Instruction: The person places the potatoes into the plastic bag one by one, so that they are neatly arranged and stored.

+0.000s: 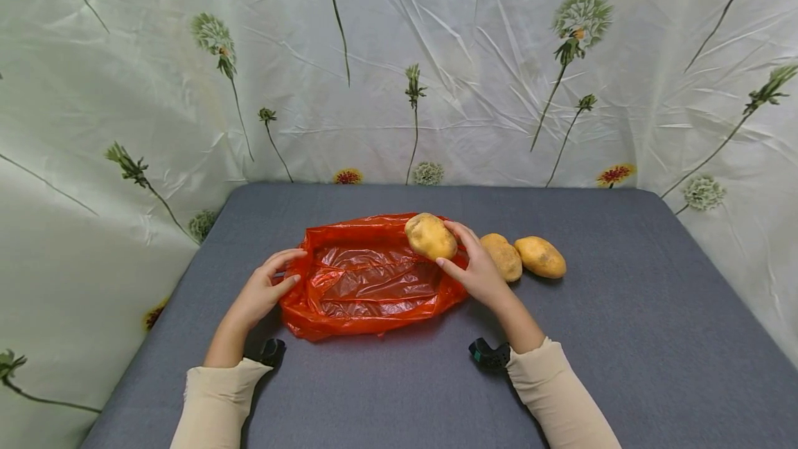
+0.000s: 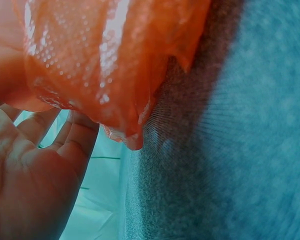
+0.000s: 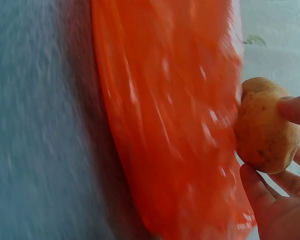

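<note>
Potato (image 1: 430,235) at the right end of a red plastic bag (image 1: 349,326), not yet let go

The work in hand looks to be at an early point. What seems done is the readying: the bag sits on the grey table (image 1: 399,393) with its mouth spread upward and much of its floor in plain view. No potato shows on that visible floor, though the far right corner is hidden. One potato is off the table, over the bag's far right corner; the right wrist view puts it at the height of the rim, and whether it touches the film I cannot tell. The inner potato (image 1: 501,257) and the outer potato (image 1: 541,257) lie outside the bag, on the table to its right, so most of the handling appears to be left.

The right hand (image 1: 479,272) holds the lifted potato by its right side, fingers and thumb parted to the potato's width, thumb on the near side. The left hand (image 1: 258,289) touches the bag's left end, fingers loosely curved and thumb well apart from them; no firm pinch on the film shows.

The held potato's long axis slants in the head view from far left to near right, its free end toward the upper left. The bag's long axis runs left to right, its right end set slightly farther from the person.
</note>
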